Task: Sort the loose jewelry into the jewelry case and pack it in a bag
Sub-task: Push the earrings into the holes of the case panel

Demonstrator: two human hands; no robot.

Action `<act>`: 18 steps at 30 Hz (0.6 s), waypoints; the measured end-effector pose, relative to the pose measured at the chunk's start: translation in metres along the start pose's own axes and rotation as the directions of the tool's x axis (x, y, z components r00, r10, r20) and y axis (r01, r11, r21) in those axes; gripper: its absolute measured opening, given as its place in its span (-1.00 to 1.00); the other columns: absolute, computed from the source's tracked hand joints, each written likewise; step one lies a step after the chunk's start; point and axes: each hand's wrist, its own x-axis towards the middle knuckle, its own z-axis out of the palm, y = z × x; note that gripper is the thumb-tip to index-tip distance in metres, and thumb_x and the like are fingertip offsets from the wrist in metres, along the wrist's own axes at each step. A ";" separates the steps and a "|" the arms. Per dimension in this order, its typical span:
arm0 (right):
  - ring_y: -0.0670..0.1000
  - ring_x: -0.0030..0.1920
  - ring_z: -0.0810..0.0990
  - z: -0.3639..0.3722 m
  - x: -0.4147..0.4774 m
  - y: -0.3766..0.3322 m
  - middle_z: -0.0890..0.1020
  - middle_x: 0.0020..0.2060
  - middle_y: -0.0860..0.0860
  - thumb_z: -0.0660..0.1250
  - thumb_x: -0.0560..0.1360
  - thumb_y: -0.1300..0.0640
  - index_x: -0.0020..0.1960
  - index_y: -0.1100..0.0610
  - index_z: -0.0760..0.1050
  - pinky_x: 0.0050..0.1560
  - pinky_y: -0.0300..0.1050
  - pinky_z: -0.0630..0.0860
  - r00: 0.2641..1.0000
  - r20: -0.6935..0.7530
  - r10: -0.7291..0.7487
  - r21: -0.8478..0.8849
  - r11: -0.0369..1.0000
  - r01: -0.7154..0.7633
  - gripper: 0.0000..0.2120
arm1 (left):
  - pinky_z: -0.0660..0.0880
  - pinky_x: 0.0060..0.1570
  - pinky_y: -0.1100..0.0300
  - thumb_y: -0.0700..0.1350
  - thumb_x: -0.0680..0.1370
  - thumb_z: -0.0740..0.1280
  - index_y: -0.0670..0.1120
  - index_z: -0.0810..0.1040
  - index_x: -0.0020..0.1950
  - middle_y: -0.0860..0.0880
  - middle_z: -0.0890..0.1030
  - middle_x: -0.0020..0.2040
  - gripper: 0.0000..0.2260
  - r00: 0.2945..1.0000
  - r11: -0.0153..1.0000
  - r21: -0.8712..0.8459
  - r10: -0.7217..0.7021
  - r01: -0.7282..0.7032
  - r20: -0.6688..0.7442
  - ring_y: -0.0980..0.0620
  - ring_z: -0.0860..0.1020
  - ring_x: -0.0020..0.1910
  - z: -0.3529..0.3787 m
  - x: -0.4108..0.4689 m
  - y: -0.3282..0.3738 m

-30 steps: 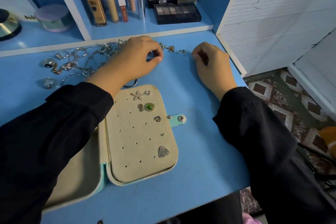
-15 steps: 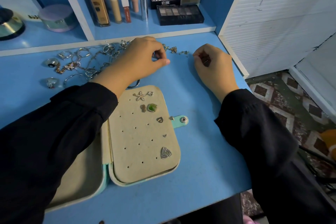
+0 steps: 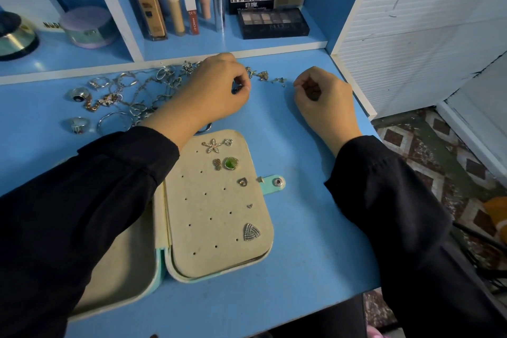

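Blue desk point(image 3: 301, 228), jewelry case point(image 3: 219, 217) near its front edge

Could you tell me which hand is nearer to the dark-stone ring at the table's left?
Left. The left hand lies to the right of the dark-stone ring; the right hand sits farther right, beyond the left hand.

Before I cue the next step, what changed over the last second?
Hardly anything. The left hand only worked its fingertips, thumb out then back, on a small dark piece it pinches. The right hand stayed curled on the table. The jewelry case stayed open, and the loose jewelry lay untouched.
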 end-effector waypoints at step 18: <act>-0.20 -0.31 0.48 -0.008 -0.005 -0.009 0.55 -0.30 -0.11 0.27 0.47 0.31 -0.10 0.16 0.60 -0.23 -0.40 0.38 0.991 0.031 0.127 0.150 0.980 -0.130 -0.85 | 0.35 -0.16 0.44 -0.20 0.53 0.40 -0.12 0.67 -0.05 0.05 0.59 -0.13 -0.94 0.998 0.994 -0.084 -0.062 0.063 0.013 0.10 0.51 -0.16 -0.014 -0.002 0.008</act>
